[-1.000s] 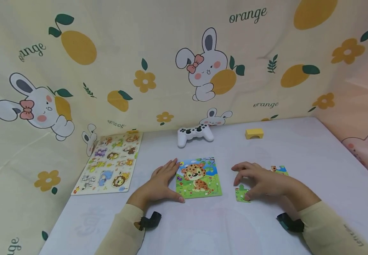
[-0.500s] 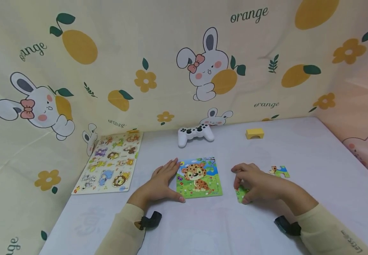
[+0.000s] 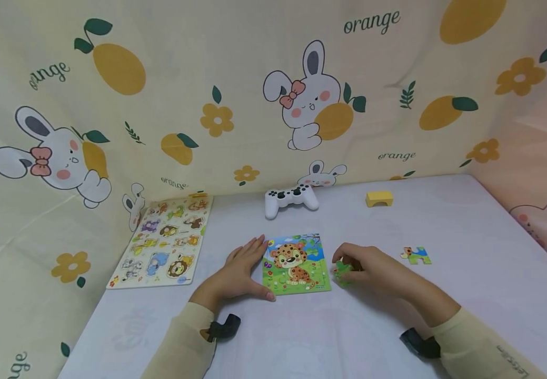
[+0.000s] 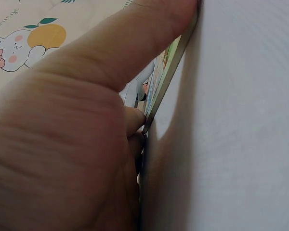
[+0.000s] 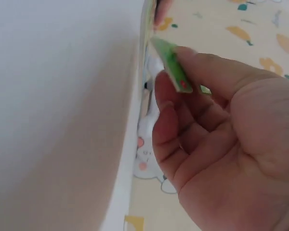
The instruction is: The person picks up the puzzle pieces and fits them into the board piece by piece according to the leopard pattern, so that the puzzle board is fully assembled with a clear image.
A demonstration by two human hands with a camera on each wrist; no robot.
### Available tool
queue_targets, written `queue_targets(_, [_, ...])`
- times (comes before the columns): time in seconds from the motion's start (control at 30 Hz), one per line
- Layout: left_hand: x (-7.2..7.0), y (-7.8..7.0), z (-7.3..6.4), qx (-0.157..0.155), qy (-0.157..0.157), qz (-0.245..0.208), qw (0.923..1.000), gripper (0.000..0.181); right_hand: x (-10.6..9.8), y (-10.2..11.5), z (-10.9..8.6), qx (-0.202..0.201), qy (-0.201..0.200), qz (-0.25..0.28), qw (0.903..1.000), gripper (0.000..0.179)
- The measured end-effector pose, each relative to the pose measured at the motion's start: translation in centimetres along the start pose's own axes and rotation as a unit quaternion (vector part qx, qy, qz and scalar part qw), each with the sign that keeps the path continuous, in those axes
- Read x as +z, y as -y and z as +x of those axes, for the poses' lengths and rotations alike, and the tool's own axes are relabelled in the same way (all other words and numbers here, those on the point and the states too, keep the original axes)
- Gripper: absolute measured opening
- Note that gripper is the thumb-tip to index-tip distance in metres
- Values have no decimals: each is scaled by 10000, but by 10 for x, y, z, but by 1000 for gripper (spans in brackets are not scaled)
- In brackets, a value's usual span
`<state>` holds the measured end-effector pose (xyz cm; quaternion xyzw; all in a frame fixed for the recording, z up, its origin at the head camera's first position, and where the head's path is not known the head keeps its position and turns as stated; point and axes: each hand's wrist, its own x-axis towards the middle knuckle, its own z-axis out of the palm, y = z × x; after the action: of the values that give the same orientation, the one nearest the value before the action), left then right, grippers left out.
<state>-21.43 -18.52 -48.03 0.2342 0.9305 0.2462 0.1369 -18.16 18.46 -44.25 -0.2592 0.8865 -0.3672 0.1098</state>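
Note:
My right hand (image 3: pixel 373 271) pinches a green jigsaw piece (image 3: pixel 342 272) between thumb and fingers, just right of a square leopard puzzle (image 3: pixel 297 266). In the right wrist view that piece (image 5: pixel 171 65) is tilted and held off the table. Along the puzzle's left edge lies my left hand (image 3: pixel 237 273), its fingers extended and the thumb at the lower left corner. The left wrist view shows the left thumb (image 4: pixel 135 43) against the puzzle's thin edge (image 4: pixel 166 82). Another jigsaw piece (image 3: pixel 416 256), blue and green, lies to the right of my right hand.
A board of animal shapes (image 3: pixel 164 242) lies at the left of the white table (image 3: pixel 292 337). Toward the back are a white game controller (image 3: pixel 291 200) and a yellow arch block (image 3: pixel 379 199). A printed cloth (image 3: pixel 235 68) hangs behind the table.
My right hand has taken hold of the green jigsaw piece, lifted it and moved left toward the puzzle. More of the blue and green piece now shows. The left hand stays put.

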Motion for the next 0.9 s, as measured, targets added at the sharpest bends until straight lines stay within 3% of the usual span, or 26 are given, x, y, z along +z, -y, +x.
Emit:
queue_targets(0.33, [0, 1, 0, -15, 12, 12, 10000, 141, 21, 4, 16, -299, -496, 292, 9979, 23])
queue_targets(0.67, [0, 2, 2, 35, 18, 49, 10000, 142, 50, 19, 35, -289, -819, 1067, 9905, 18])
queue_targets(0.9, [0, 0, 1, 36, 1, 2, 10000, 139, 71, 34, 55, -222, -745, 1452, 9863, 16])
